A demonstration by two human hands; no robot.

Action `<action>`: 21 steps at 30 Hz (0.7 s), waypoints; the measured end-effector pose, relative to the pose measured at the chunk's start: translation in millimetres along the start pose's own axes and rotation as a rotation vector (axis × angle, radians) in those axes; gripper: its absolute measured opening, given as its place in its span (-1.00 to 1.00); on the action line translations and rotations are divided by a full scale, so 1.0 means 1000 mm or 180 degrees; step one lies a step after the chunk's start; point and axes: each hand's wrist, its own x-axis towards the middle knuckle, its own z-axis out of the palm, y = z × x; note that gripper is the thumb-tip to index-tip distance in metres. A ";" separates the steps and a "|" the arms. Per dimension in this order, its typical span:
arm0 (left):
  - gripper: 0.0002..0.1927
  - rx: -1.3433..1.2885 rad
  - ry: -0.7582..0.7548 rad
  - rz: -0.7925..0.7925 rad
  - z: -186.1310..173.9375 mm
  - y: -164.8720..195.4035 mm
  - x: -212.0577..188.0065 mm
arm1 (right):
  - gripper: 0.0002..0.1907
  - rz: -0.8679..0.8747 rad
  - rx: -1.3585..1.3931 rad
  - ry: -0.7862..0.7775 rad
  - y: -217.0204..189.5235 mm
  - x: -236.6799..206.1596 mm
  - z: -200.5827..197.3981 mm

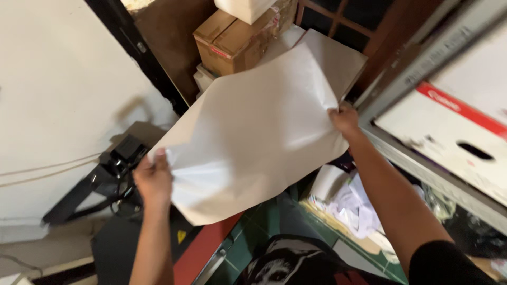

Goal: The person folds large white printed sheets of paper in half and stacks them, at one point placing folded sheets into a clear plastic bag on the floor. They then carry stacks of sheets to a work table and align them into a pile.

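Both hands hold a large, thin, off-white sheet of paper (253,132) up in the air over a black-and-red press-like machine (158,248): the left hand (153,179) has its fingers closed on the lower left edge, and the right hand (344,119) pinches the right edge. The sheet is creased and bunched near the left grip. To handle it well, I judge, both grips should stay firm at opposite edges with even tension, clear of the brown cardboard box (232,39) behind.
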 end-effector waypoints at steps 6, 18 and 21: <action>-0.74 0.0181 0.0249 0.0039 0.147 -0.072 0.117 | -0.50 0.0473 -0.0353 0.0348 -0.051 0.204 0.043; -0.71 0.0543 -0.0756 -0.2257 0.389 -0.264 0.230 | -0.20 0.0468 -0.1294 0.1257 0.016 0.463 0.085; -0.65 -0.0234 -0.0779 -0.2702 0.475 -0.325 0.219 | -0.01 0.0672 -0.1296 0.1457 0.059 0.438 0.105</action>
